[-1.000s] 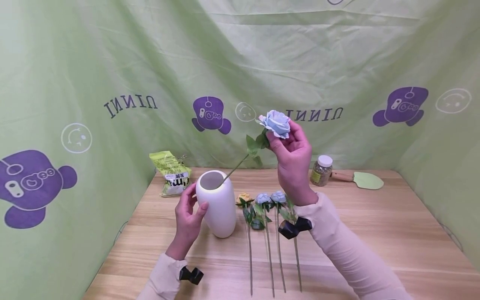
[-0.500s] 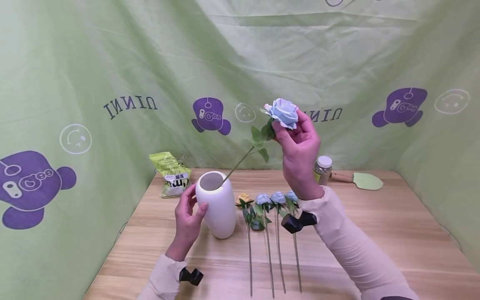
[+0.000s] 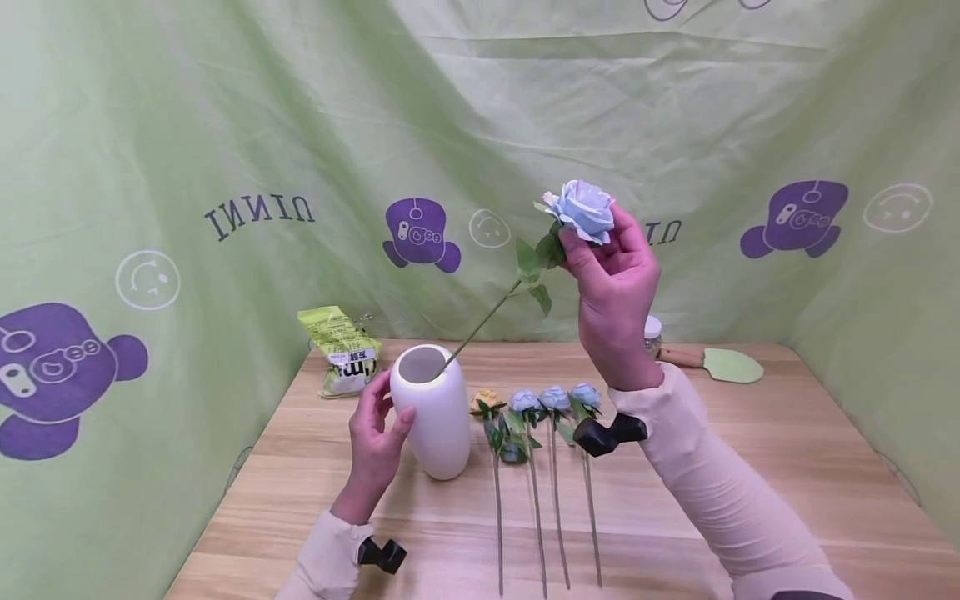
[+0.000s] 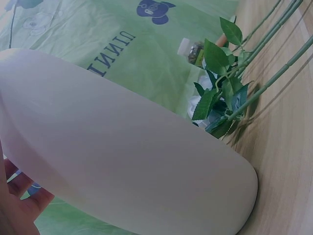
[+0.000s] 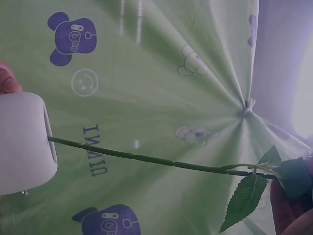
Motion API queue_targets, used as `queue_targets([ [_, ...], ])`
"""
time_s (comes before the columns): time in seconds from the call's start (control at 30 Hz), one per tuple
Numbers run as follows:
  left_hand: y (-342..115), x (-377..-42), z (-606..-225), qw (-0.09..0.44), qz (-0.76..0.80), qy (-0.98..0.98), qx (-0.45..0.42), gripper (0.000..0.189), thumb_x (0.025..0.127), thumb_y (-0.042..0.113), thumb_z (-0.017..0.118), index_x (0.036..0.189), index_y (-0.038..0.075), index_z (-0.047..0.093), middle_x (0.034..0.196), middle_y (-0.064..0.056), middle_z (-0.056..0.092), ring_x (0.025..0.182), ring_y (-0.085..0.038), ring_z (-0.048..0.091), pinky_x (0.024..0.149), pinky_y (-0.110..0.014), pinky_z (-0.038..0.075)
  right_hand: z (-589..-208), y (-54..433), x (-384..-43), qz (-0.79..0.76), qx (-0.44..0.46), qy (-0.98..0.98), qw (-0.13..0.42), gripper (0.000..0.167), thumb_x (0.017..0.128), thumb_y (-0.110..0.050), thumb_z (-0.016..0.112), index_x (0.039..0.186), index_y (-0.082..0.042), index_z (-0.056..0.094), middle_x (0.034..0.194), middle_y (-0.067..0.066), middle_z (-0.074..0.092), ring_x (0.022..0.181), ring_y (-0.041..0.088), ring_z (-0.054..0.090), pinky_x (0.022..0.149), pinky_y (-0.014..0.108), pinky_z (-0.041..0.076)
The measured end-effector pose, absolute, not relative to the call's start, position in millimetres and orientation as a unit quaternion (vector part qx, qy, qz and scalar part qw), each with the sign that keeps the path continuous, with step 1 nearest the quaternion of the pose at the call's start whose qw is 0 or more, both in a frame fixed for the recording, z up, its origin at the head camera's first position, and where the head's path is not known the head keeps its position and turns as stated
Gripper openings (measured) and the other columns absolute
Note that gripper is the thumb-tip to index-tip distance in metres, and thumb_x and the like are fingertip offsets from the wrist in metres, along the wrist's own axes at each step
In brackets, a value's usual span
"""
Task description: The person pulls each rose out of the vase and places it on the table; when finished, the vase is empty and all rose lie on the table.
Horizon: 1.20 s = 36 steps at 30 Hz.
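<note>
My right hand pinches a blue artificial rose just under its bloom, up above the table. The rose's green stem slants down to the left, its lower end inside the mouth of the white vase. Upright on the table, the vase is steadied by my left hand, fingers round its left side and thumb across the front. In the left wrist view the vase fills most of the picture, and a few fingertips show at its side.
Right of the vase lie a yellow rose and several blue roses, stems toward me. A green snack-style bag stands at back left. Behind my right wrist are a white-capped jar and a trowel. Green curtain surrounds the table.
My right hand has moved up and to the right with the rose, so more of its stem shows above the vase mouth. My left hand and the vase stay put.
</note>
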<state>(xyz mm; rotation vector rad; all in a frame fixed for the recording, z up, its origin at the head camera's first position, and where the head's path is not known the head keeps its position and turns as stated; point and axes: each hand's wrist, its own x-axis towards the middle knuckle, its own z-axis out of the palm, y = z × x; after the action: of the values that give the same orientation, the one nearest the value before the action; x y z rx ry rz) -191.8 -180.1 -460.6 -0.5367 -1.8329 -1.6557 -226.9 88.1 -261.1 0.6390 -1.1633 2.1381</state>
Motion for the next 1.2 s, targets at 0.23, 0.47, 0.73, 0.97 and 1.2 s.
queue_targets([
  [0.23,-179.8,-191.4,-460.7,0.300,-0.625,-0.692,-0.200,0.057,0.085,-0.003,0.065,0.139,-0.008,0.046,0.132,0.003,0.058,0.121,-0.011,0.056,0.103,-0.019,0.051,-255.6,92.1,-226.4,0.807,0.248,-0.431,0.317,0.039,0.086,0.011,0.067,0.124,0.002,0.062,0.113,0.013,0.065,0.095,0.019,0.066,0.076,0.027,0.063],
  [0.47,-179.1,-191.8,-463.0,0.306,-0.625,-0.688,-0.204,0.056,0.085,-0.004,0.064,0.139,-0.007,0.047,0.132,-0.002,0.057,0.121,-0.010,0.056,0.102,-0.017,0.050,-245.3,104.2,-231.1,0.813,0.262,-0.414,0.316,0.035,0.088,0.009,0.065,0.122,0.002,0.064,0.112,0.013,0.068,0.094,0.018,0.069,0.074,0.028,0.064],
  [0.73,-179.6,-193.1,-463.0,0.310,-0.625,-0.686,-0.206,0.057,0.085,-0.004,0.063,0.139,-0.007,0.046,0.132,0.000,0.057,0.121,-0.011,0.057,0.103,-0.018,0.050,-235.5,112.4,-231.8,0.818,0.266,-0.398,0.318,0.035,0.086,0.010,0.068,0.120,0.005,0.063,0.108,0.016,0.069,0.084,0.018,0.069,0.067,0.025,0.062],
  [0.97,-179.7,-193.5,-461.8,0.306,-0.627,-0.687,-0.201,0.057,0.084,-0.005,0.062,0.139,-0.008,0.046,0.131,-0.001,0.058,0.121,-0.010,0.057,0.103,-0.016,0.050,-244.4,119.5,-236.9,0.794,0.253,-0.449,0.322,0.034,0.086,0.008,0.069,0.120,0.002,0.066,0.108,0.014,0.071,0.086,0.016,0.071,0.069,0.024,0.063],
  [1.2,-180.6,-192.8,-461.6,0.307,-0.622,-0.691,-0.202,0.056,0.086,-0.002,0.063,0.139,-0.007,0.046,0.131,-0.010,0.057,0.121,-0.009,0.056,0.102,-0.015,0.049,-269.5,134.4,-248.6,0.794,0.185,-0.514,0.269,0.038,0.084,0.003,0.075,0.120,0.004,0.066,0.107,0.012,0.074,0.091,0.017,0.074,0.071,0.024,0.063],
])
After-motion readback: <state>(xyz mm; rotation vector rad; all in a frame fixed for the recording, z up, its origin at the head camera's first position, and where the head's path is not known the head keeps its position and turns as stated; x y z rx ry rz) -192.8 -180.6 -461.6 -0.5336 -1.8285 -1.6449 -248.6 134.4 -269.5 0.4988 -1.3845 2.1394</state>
